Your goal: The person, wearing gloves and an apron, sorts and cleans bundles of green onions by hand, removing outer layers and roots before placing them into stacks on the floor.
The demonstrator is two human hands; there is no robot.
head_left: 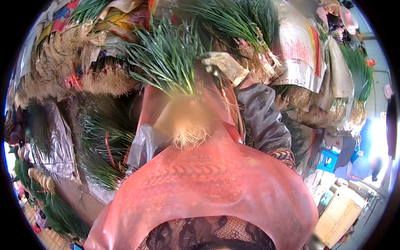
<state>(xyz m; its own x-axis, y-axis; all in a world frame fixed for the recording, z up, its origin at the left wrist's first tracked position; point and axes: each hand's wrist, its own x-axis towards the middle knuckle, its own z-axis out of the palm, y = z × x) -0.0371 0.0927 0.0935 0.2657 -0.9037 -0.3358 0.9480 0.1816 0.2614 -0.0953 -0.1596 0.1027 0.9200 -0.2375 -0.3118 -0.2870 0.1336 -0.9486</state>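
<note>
A bunch of green onions (170,58) stands upright over my lap. Its long leaves point away from me, and its pale roots (189,135) hang toward my apron. My left hand (166,116), in a pale glove, is closed around the lower stalks; a blurred patch covers most of its fingers. Just right of the leaves is my right hand (227,66), in a dirty whitish glove, its fingers reaching left and somewhat apart. A few thin onion stalks with roots (228,102) lie below it; whether they touch it I cannot tell.
Piled green onions (258,41) and root bundles (106,81) lie ahead, partly under woven sacks (296,46). More tied onions (106,154) are on my left. A blue stool (328,160) and a yellowish cabinet (339,214) stand at right. Another person (335,16) is at the far right.
</note>
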